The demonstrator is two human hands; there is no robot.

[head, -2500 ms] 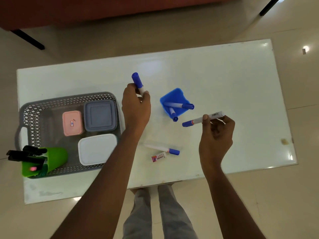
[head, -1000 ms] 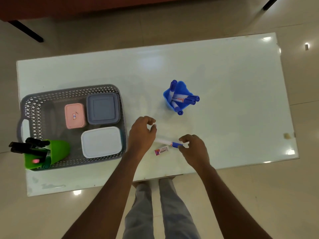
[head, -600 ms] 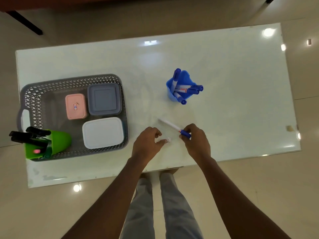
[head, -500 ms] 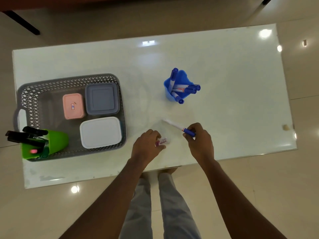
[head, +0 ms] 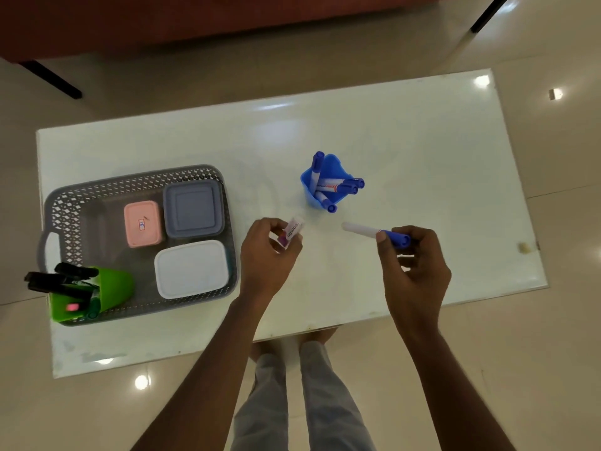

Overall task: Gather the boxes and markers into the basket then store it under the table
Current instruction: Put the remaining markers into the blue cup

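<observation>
Now, right hand (head: pixel 413 255) grips a blue-capped marker (head: pixel 374 232) and left hand (head: pixel 271 252) pinches a small eraser (head: pixel 290 232), both poised just beside the blue cup (head: pixel 325 182) for dropping in.

Three lidded plastic boxes — pink (head: pixel 142 223), grey-blue (head: pixel 193 204), white (head: pixel 192 269); one grey perforated basket (head: pixel 81 203); two holder cups — green (head: pixel 107 292), blue (head: pixel 328 172); five blue-capped white markers (head: pixel 328 187).

Glossy white table (head: pixel 422 151), perforated plastic basket (head: pixel 136 185)
</observation>
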